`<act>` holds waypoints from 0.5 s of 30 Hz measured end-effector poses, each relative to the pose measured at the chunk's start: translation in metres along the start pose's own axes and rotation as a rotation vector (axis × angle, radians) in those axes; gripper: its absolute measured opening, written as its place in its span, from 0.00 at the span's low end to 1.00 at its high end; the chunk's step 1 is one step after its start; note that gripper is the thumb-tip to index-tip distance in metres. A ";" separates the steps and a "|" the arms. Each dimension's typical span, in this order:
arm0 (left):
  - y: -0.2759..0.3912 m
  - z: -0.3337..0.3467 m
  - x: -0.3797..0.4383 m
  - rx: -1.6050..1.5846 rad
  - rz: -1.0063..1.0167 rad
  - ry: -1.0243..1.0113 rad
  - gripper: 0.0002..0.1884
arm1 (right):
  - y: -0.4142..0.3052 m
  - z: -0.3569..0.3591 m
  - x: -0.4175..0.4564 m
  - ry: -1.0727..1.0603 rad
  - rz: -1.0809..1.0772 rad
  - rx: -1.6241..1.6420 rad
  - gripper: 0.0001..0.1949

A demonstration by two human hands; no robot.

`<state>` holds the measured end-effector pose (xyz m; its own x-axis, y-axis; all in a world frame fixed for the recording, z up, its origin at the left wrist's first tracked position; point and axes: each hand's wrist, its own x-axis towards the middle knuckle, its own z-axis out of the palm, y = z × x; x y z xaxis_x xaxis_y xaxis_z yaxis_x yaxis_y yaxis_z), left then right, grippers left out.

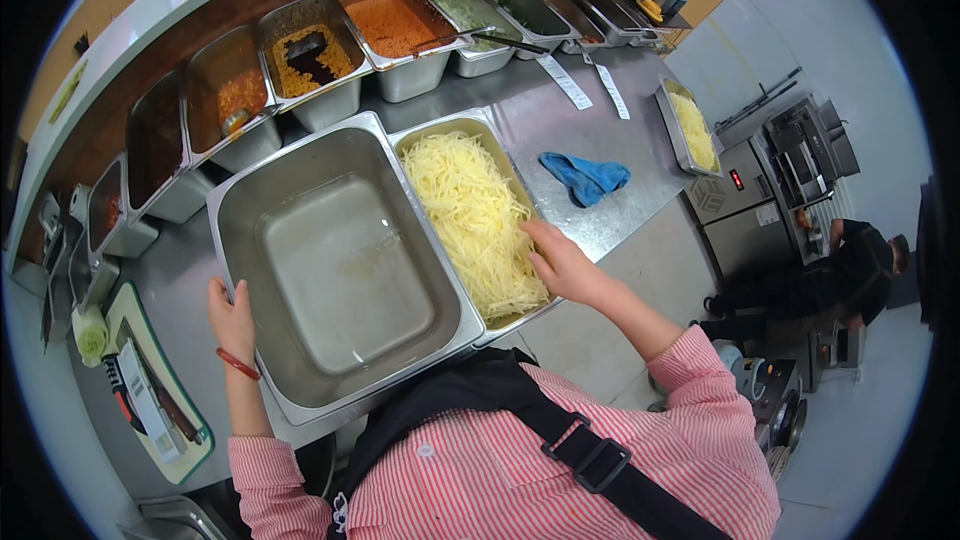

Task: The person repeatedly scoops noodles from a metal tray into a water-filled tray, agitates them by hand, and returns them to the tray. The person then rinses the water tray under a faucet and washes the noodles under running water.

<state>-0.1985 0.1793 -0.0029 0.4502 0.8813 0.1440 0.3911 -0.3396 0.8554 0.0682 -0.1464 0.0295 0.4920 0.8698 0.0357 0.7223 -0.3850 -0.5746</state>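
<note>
A large, deep stainless-steel pan (337,270) lies right in front of me, with nothing but a wet-looking sheen on its bottom. My left hand (231,319) grips its left rim, thumb on the inner side. Against its right side stands a narrower steel pan (512,172) heaped with pale yellow shreds (465,217), which look like potato. My right hand (566,262) reaches over that pan's right rim, fingertips touching the shreds. Thumb and forefinger are apart; the other fingers are hidden, so I cannot tell whether they hold anything.
Steel food pans with sauces and toppings (397,26) line the counter's back. A blue cloth (585,176) lies right, near another pan of shreds (694,131). At left, a cutting board (180,457) carries knives. A person (825,277) in dark clothes bends at equipment far right.
</note>
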 end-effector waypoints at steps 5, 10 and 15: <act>0.005 0.002 0.001 0.071 0.016 0.005 0.06 | 0.011 0.034 0.018 0.055 0.030 -0.130 0.19; 0.002 0.001 -0.002 0.057 -0.040 0.018 0.07 | -0.010 -0.002 0.035 0.001 -0.001 -0.024 0.11; -0.014 0.001 0.000 0.143 -0.013 0.029 0.10 | -0.017 -0.002 0.049 -0.085 -0.039 -0.083 0.07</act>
<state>-0.2030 0.1832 -0.0156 0.4215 0.8945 0.1492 0.5081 -0.3692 0.7782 0.0811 -0.0983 0.0422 0.4222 0.9064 -0.0152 0.7794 -0.3715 -0.5045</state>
